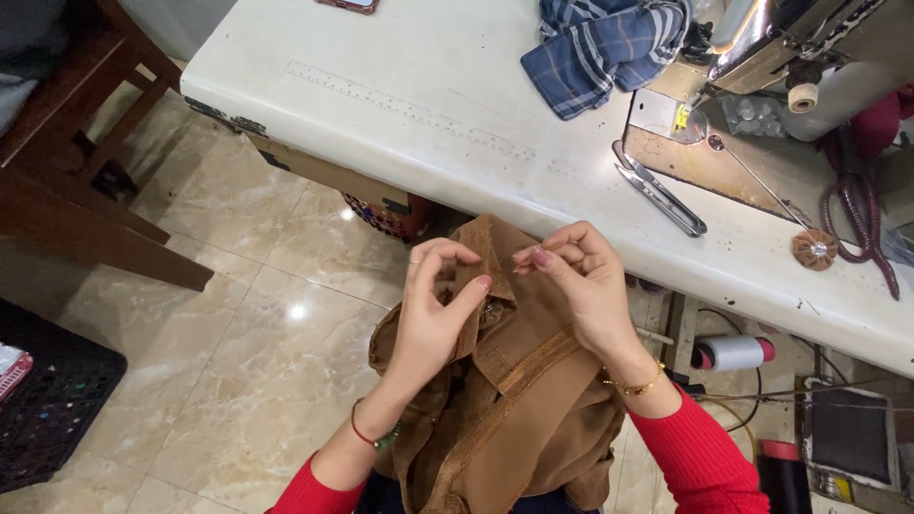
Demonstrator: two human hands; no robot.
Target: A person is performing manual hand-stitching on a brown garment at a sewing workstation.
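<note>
A brown garment [519, 409] with a woven trim strip lies bunched in my lap, below the white table edge [533, 205]. My left hand [433, 314] pinches a folded part of the brown fabric near a small dark button [492, 309]. My right hand [581, 281] is right beside it, fingertips pinched together just above the same fold; whether it grips a needle or thread I cannot tell. Both arms wear red sleeves, and the right wrist has a gold bracelet.
On the white table lie a blue plaid cloth [605, 48], thread snips [659, 190], a printed ruler strip [409, 109] and a sewing machine [790, 38] at the far right. A white thread spool [735, 352] sits under the table. A wooden chair [67, 143] stands left on the marble floor.
</note>
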